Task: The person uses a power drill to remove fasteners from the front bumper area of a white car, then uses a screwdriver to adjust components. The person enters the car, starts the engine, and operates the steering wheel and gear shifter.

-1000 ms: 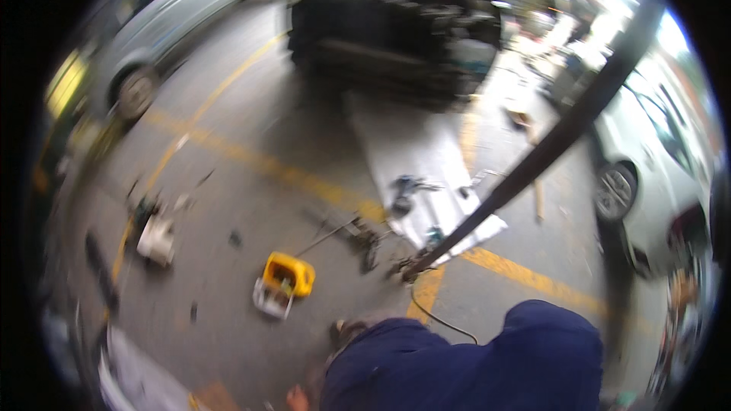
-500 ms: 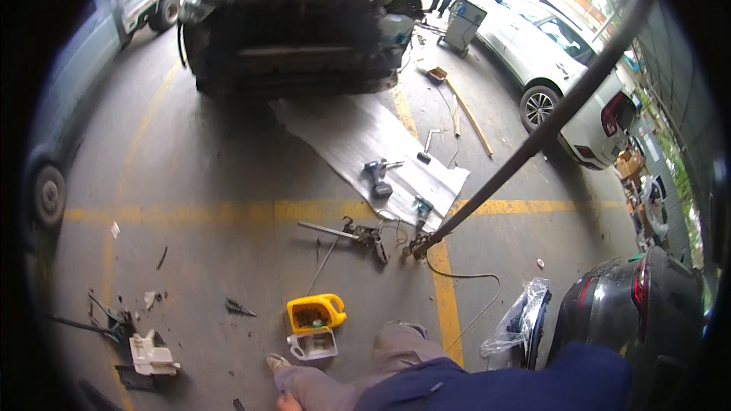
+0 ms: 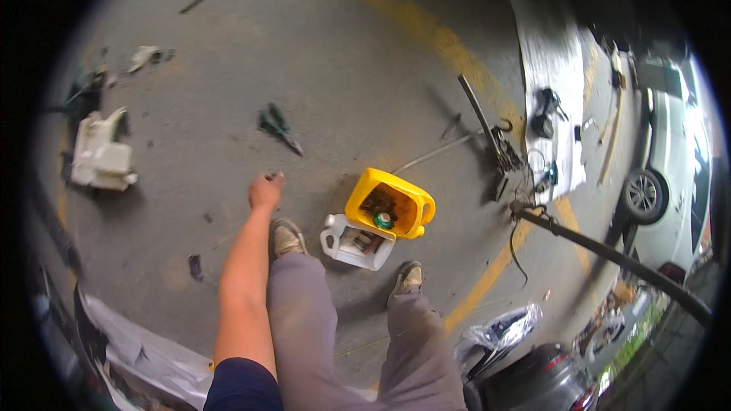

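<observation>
My left hand reaches out over the floor at the left of my legs, its fingers curled. Whatever they might hold is too small to make out. Nearest to it, just beyond the fingertips and not touched, lies a pair of green-handled pliers. In front of my feet stands a cut-open yellow jug with small dark parts and a green round item inside. Against its near side sits a cut-open whitish jug holding some small pieces. My right hand is out of view.
A white plastic tank lies at the left among dark scraps. To the right are a metal bar tool, a slanting pole and a pale sheet with power drills. A white car stands beyond; a dark bumper lies at lower right.
My view has swung down and left. The left hand, at the lower edge before, now stretches forward near the pliers. The dark car front has left the clear part of the view.
</observation>
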A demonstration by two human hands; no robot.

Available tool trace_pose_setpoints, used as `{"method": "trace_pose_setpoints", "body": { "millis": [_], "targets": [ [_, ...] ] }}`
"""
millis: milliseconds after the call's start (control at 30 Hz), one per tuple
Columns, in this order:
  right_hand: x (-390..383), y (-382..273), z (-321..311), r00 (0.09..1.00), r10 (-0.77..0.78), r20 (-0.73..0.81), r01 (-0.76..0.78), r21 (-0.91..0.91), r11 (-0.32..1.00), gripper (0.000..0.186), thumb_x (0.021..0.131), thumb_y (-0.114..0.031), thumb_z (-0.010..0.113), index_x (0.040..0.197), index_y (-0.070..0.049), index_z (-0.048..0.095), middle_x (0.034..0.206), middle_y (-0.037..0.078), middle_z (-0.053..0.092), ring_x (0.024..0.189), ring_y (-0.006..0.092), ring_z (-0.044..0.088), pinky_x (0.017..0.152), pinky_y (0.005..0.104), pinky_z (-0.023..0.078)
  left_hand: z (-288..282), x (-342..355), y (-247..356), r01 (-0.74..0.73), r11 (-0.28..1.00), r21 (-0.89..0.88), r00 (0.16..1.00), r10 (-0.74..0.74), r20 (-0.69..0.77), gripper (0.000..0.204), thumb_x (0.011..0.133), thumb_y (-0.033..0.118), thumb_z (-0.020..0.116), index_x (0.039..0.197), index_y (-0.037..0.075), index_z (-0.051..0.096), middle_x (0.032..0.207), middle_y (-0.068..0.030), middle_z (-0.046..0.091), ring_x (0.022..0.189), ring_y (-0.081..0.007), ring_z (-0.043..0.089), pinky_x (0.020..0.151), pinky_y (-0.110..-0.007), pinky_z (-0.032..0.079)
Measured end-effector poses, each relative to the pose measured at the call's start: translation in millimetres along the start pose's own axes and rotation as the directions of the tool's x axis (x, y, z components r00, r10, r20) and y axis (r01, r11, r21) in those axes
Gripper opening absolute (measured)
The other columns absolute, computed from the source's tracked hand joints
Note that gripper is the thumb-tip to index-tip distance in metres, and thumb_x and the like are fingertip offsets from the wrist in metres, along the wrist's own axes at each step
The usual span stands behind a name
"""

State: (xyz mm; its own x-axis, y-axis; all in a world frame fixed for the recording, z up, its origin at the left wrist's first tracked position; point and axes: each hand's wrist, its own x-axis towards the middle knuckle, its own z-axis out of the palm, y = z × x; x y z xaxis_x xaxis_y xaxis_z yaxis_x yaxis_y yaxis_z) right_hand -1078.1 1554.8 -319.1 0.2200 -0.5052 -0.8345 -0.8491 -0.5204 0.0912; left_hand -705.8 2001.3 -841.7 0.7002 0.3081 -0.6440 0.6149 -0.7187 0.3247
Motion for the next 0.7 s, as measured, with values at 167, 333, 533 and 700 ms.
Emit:
{"method": "trace_pose_setpoints", "body": {
  "millis": [167,333,533,700],
  "targets": [
    [9,-17,-2,0.99,0.138,0.013,-0.138,-0.027,0.99,0.049,0.088,-0.037,0.068,0.121,-0.002,0.069,0.117,0.025,0.071,0.114,0.0393,0.067,0.098,0.0453,0.052,79,96,58,0.143,0.989,-0.033,0.965,-0.147,-0.216,0.07,0.084,0.05,0.079,0.121,-0.007,0.062,0.124,-0.0267,0.068,0.114,-0.042,0.066,0.098,-0.049,0.052],
    [-13,-33,-6,0.982,0.187,-0.008,-0.187,-0.021,0.982,0.049,0.088,-0.037,0.069,0.122,-0.002,0.069,0.117,0.025,0.071,0.115,0.0392,0.066,0.098,0.045,0.053,53,112,99,0.181,0.951,-0.249,0.983,-0.168,0.076,0.042,0.085,0.031,0.077,0.1,-0.006,0.065,0.105,-0.0224,0.071,0.099,-0.0363,0.069,0.085,-0.047,0.053],
    [-65,-67,-30,0.995,0.098,-0.01,-0.097,0.017,0.995,0.05,0.087,-0.037,0.069,0.122,-0.002,0.069,0.117,0.025,0.071,0.115,0.039,0.066,0.098,0.0447,0.053,-24,-30,9,0.225,0.856,-0.466,0.797,0.114,0.593,0.02,0.089,0.016,0.052,0.07,0.01,0.055,0.057,-0.0053,0.05,0.046,-0.0199,0.05,0.043,-0.04,0.038],
    [-110,-63,-86,0.992,0.12,-0.038,-0.117,0.073,0.99,0.051,0.087,-0.037,0.07,0.123,-0.002,0.069,0.118,0.025,0.071,0.115,0.0389,0.066,0.098,0.0445,0.053,-150,-219,49,0.727,0.599,-0.336,0.503,-0.131,0.855,0.033,0.092,0.041,0.057,0.07,0.016,0.053,0.057,-0.0009,0.045,0.045,-0.0172,0.041,0.041,-0.035,0.032]
  ]
}}
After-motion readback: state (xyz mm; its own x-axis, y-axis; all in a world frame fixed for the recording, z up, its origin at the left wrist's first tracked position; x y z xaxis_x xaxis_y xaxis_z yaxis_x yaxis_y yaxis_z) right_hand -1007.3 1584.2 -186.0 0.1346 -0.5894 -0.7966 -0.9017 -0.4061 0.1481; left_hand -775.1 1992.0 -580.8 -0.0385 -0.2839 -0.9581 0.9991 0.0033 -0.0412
